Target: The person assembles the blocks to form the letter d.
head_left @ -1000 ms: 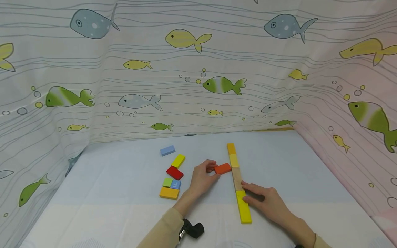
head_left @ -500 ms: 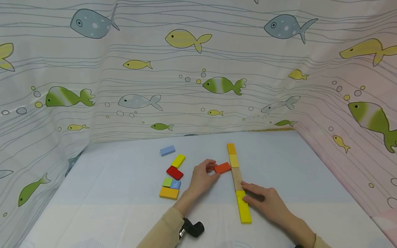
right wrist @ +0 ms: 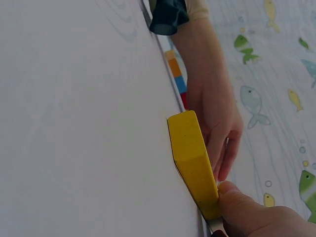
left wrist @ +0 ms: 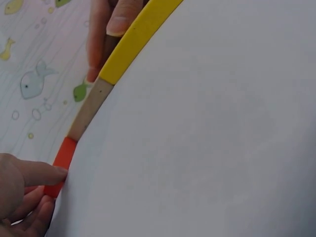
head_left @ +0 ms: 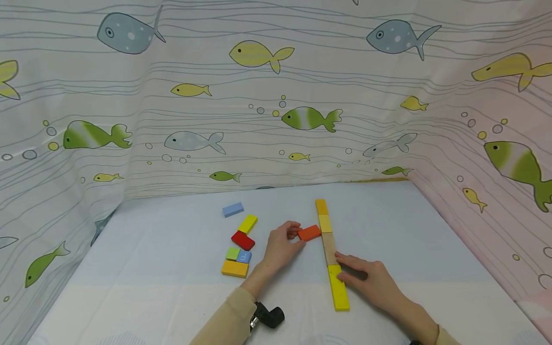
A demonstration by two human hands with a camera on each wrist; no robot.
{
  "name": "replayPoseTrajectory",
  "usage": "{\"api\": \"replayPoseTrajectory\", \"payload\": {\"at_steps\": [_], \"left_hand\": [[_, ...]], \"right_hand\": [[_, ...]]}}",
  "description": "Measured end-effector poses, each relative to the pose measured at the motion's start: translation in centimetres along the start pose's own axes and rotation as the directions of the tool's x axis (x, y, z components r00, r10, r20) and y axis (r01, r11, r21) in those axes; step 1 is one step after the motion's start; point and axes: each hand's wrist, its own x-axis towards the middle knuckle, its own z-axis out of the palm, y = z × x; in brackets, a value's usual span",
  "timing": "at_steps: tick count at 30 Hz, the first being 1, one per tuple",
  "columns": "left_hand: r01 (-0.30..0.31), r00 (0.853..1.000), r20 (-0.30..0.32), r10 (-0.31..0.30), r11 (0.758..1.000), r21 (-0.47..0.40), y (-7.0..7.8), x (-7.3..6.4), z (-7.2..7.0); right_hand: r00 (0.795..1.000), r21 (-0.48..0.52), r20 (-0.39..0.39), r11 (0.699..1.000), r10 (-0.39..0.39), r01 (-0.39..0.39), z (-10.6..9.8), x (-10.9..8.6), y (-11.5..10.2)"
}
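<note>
My left hand [head_left: 282, 245] pinches a flat orange-red block [head_left: 309, 234], thumb at its near side and fingers at its far side. The block's right end sits against a straight row of blocks. That row runs away from me: a long yellow block [head_left: 339, 288] nearest, then a plain wood block [head_left: 329, 248], a pale yellow block [head_left: 325, 223] and an orange-yellow block [head_left: 321, 206]. Fingertips of my right hand [head_left: 375, 282] touch the row's right side, index at the wood block and thumb at the long yellow block. The right wrist view shows that thumb [right wrist: 252, 210] against the yellow block.
Left of the hands lie a blue block [head_left: 233, 209], a yellow block [head_left: 248, 224], a red block [head_left: 243, 240], a green block [head_left: 233, 254], a blue lettered block [head_left: 244, 256] and an orange block [head_left: 235, 269]. A fish-print curtain [head_left: 258, 115] surrounds the table.
</note>
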Motion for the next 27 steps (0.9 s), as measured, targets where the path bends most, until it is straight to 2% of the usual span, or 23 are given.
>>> {"api": "replayPoseTrajectory", "payload": {"at_steps": [27], "left_hand": [[0.005, 0.999, 0.05, -0.005, 1.0, 0.001, 0.15, -0.27, -0.43]], "right_hand": [[1.0, -0.014, 0.005, 1.0, 0.004, -0.004, -0.01, 0.0, -0.19]]}}
